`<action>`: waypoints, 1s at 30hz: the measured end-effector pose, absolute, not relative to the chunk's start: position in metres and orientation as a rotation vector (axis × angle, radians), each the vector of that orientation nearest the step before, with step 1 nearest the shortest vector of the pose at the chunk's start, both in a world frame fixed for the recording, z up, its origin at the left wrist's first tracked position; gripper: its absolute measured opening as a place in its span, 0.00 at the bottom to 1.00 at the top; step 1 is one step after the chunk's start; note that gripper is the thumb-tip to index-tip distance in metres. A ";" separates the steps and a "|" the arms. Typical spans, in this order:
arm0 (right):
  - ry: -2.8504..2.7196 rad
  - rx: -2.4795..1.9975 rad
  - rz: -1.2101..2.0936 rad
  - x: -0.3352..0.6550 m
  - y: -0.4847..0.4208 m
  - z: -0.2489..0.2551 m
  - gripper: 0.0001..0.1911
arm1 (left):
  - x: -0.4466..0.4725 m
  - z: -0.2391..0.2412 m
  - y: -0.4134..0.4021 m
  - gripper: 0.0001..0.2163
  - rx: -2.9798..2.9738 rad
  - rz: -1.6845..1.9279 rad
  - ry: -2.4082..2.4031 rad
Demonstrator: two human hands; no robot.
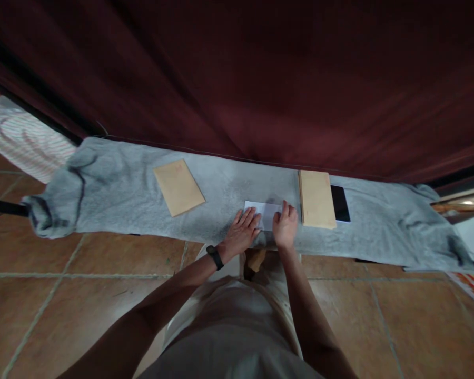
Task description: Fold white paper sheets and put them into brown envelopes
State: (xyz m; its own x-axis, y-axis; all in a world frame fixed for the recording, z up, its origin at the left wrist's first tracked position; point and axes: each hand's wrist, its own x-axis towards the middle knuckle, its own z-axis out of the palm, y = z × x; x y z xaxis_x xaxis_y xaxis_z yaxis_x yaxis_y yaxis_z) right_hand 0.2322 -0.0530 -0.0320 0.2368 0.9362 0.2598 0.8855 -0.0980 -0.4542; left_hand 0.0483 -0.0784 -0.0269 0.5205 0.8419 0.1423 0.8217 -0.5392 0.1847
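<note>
Head-worn view from above, facing forward and down, fairly near white paper (pixel 267 216)

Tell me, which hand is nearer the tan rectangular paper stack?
Right. The right hand is just left of the tan stack; the left hand is farther left, fingers on white rectangular paper.

Left hand (pixel 240 231) and right hand (pixel 286 226) were bare, forearms (pixel 174 295) too. Black watch (pixel 214 257) sat on the left wrist: dark case, matching dark strap. Top (pixel 229 337) was plain greyish-beige cloth, softly creased in front. Trousers (pixel 274 279) looked pale, similar tone, partly shadowed; fabric detail was too dim. Watch face was too small to read.
</note>
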 end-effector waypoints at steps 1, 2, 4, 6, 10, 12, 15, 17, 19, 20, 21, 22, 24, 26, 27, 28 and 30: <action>-1.713 -1.946 0.107 0.232 -0.054 -0.033 0.26 | 0.049 -0.027 -0.078 0.24 2.661 0.330 1.452; -1.765 -1.889 0.106 0.231 -0.055 -0.035 0.25 | 0.049 -0.028 -0.078 0.24 2.667 0.333 1.446; -1.860 -1.776 0.146 0.228 -0.056 -0.040 0.23 | 0.051 -0.028 -0.076 0.24 2.680 0.337 1.428; -1.943 -1.693 0.203 0.224 -0.057 -0.044 0.23 | 0.053 -0.028 -0.073 0.24 2.694 0.328 1.407; -2.048 -1.691 0.219 0.217 -0.061 -0.050 0.24 | 0.057 -0.025 -0.066 0.23 2.729 0.302 1.372; -2.063 -1.747 0.192 0.216 -0.062 -0.051 0.24 | 0.057 -0.025 -0.064 0.22 2.721 0.319 1.379; -2.063 -1.821 0.150 0.216 -0.064 -0.051 0.25 | 0.056 -0.028 -0.063 0.23 2.675 0.355 1.413; -2.056 -1.854 0.115 0.216 -0.065 -0.052 0.25 | 0.055 -0.030 -0.063 0.25 2.645 0.360 1.442; -2.041 -1.877 0.075 0.217 -0.067 -0.054 0.26 | 0.053 -0.032 -0.062 0.26 2.627 0.356 1.463; -2.031 -1.886 0.056 0.218 -0.067 -0.054 0.27 | 0.052 -0.032 -0.062 0.27 2.620 0.355 1.471; -2.021 -1.893 0.041 0.219 -0.068 -0.055 0.27 | 0.051 -0.033 -0.061 0.27 2.615 0.354 1.476; -2.010 -1.900 0.030 0.220 -0.069 -0.055 0.28 | 0.049 -0.033 -0.061 0.28 2.610 0.354 1.480; -1.994 -1.917 0.015 0.223 -0.071 -0.056 0.28 | 0.046 -0.032 -0.061 0.29 2.604 0.352 1.485; -1.985 -1.936 0.007 0.225 -0.073 -0.057 0.29 | 0.042 -0.031 -0.062 0.29 2.600 0.347 1.489; -1.984 -1.944 0.004 0.226 -0.074 -0.057 0.30 | 0.040 -0.031 -0.063 0.29 2.599 0.345 1.492; -1.984 -1.951 0.001 0.227 -0.075 -0.057 0.30 | 0.038 -0.031 -0.063 0.29 2.598 0.342 1.497; -1.986 -1.959 -0.001 0.229 -0.076 -0.056 0.30 | 0.034 -0.030 -0.065 0.28 2.595 0.337 1.508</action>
